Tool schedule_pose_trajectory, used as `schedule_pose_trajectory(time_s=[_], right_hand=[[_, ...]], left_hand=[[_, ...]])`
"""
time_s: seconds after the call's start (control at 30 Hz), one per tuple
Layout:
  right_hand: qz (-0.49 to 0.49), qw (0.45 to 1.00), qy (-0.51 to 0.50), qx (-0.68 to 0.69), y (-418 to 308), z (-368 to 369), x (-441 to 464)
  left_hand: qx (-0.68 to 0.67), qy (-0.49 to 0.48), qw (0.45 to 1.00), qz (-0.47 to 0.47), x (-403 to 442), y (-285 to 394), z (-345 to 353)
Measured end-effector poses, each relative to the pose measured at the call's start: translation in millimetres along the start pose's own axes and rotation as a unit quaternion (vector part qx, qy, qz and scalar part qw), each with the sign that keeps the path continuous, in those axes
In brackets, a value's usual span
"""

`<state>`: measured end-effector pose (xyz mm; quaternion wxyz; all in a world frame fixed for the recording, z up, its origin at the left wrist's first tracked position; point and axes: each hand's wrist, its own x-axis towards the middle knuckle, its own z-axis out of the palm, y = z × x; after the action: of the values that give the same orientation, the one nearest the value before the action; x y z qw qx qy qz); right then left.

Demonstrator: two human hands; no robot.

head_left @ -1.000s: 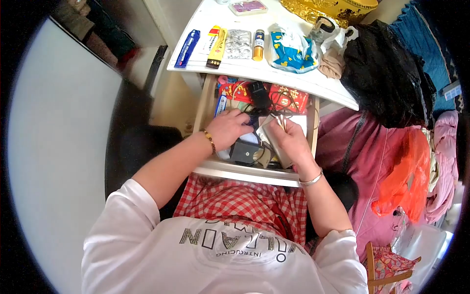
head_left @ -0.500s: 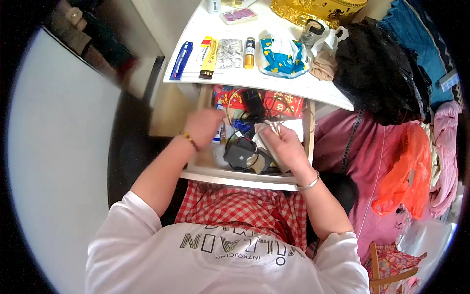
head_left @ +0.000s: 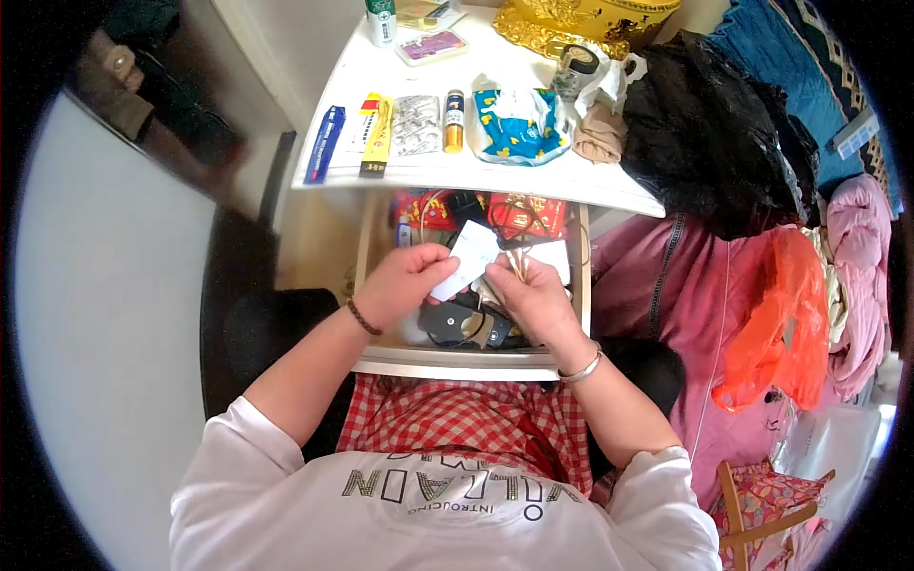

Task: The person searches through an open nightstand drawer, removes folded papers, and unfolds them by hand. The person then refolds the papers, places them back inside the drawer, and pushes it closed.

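Observation:
Over the open drawer [head_left: 457, 363], my left hand [head_left: 409, 283] is closed on a white card [head_left: 466, 261], pinched between thumb and fingers. Close beside it, my right hand [head_left: 533, 297] grips a thin bundle of pale sticks [head_left: 517, 263], too small to make out well, and its fingertips meet the card's right edge. Below the hands lies a dark grey box [head_left: 447, 322] with a cable. Red packets [head_left: 528, 216] and a black adapter [head_left: 466, 206] lie at the drawer's back. A white flat item [head_left: 552, 257] shows at the right.
On the white tabletop [head_left: 419, 173] are a blue box [head_left: 325, 145], a yellow box [head_left: 377, 138], a glue stick [head_left: 453, 122], a blue tissue pack [head_left: 519, 126] and a golden basket [head_left: 562, 24]. Black [head_left: 714, 133] and orange [head_left: 776, 324] bags lie at the right.
My left hand has come back from the drawer's left side towards my right hand and now holds the white card. The view has shifted, so the table and drawer sit lower and further left.

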<state>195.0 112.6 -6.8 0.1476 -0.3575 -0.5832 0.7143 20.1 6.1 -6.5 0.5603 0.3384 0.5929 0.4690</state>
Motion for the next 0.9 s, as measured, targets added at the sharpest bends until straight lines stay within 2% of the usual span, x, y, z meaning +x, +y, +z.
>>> schedule_pose_trajectory(time_s=[0.27,0.4,0.47,0.6,0.67,0.9], right_hand=[[0.014,0.999,-0.014,0.051,-8,-2,-3],[0.012,0.999,-0.012,0.04,-9,-2,-3],[0.029,0.989,-0.053,0.131,-6,-8,-1],[0.017,0.991,-0.044,0.129,-11,-4,-3],[0.011,0.983,-0.093,0.156,-13,-5,-4],[-0.007,0.999,-0.032,0.033,-12,0,-5]], left_hand=[[-0.093,0.008,0.995,0.047,2,4,8],[-0.099,-0.016,0.995,0.026,5,-1,4],[-0.139,-0.013,0.99,0.019,8,-7,4],[-0.142,-0.031,0.989,0.009,8,-8,6],[-0.149,-0.032,0.988,-0.001,6,-6,8],[-0.112,-0.024,0.993,0.024,7,-10,18]])
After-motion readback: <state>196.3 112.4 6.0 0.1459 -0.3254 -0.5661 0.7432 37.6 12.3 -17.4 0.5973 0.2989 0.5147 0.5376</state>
